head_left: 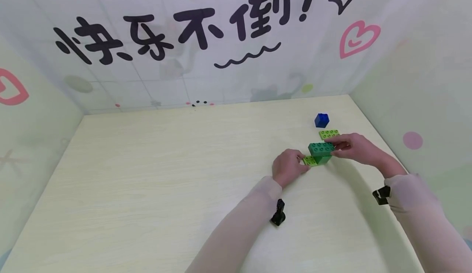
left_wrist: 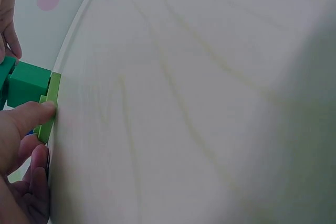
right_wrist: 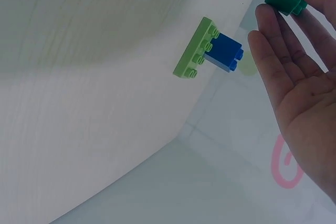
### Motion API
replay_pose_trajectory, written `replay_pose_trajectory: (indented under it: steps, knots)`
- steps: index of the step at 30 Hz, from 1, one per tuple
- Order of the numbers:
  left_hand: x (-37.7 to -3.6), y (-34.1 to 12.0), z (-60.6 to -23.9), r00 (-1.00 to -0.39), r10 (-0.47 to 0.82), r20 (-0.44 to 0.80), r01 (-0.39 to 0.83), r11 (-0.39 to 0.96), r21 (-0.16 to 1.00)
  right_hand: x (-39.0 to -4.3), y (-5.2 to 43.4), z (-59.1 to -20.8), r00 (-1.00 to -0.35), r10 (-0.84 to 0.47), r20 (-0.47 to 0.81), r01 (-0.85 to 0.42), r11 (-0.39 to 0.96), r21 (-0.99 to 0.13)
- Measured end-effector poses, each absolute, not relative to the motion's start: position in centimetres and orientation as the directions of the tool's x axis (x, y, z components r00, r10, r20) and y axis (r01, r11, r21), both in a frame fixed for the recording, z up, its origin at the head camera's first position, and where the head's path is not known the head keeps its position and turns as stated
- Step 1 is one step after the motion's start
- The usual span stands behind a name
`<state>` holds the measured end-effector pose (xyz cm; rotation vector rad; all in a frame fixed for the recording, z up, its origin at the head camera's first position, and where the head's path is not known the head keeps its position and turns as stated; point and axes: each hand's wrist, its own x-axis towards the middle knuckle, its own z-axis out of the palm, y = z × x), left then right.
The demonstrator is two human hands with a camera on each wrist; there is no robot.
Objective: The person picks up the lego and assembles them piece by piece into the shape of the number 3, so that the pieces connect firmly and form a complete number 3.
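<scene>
Right grip (head_left: pixel 352 146) pinches a dark green brick (head_left: pixel 319 149) over a green block (head_left: pixel 323 160); left grip (head_left: pixel 289 167) pinches the lime plate (head_left: pixel 310 161) beneath. Beyond: 2nd lime plate (head_left: pixel 328 134), then blue brick (head_left: pixel 322 120).

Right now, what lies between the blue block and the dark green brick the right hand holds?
In the head view, a light green plate lies there, its near edge partly covered by the right hand.
</scene>
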<state>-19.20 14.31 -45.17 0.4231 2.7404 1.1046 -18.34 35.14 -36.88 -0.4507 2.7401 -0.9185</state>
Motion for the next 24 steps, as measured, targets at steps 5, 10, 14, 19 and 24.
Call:
replay_pose_trajectory:
  steps: [5,10,14,19,24]
  knots:
    - [-19.18,14.3,-45.11,-0.95,0.31,-0.042,0.193,0.687,0.701,-18.12,35.06,-36.9,-0.926,-0.364,-0.097,-0.229,0.748,-0.623]
    - [-19.18,14.31,-45.17,-0.95,0.311,-0.038,0.197,0.688,0.698,-18.0,34.96,-36.9,-0.926,-0.37,-0.078,-0.243,0.74,-0.627]
    - [-19.18,14.34,-45.16,-0.95,0.308,-0.04,0.195,0.692,0.695,-17.98,34.92,-36.94,-0.925,-0.372,-0.074,-0.244,0.733,-0.636]
    - [-19.16,14.37,-45.09,-0.952,0.302,-0.055,0.18,0.693,0.699,-17.93,34.92,-37.06,-0.926,-0.371,-0.073,-0.246,0.737,-0.629]
    - [-19.17,14.36,-45.09,-0.951,0.306,-0.05,0.187,0.692,0.697,-17.85,34.87,-37.14,-0.927,-0.369,-0.062,-0.254,0.744,-0.618]
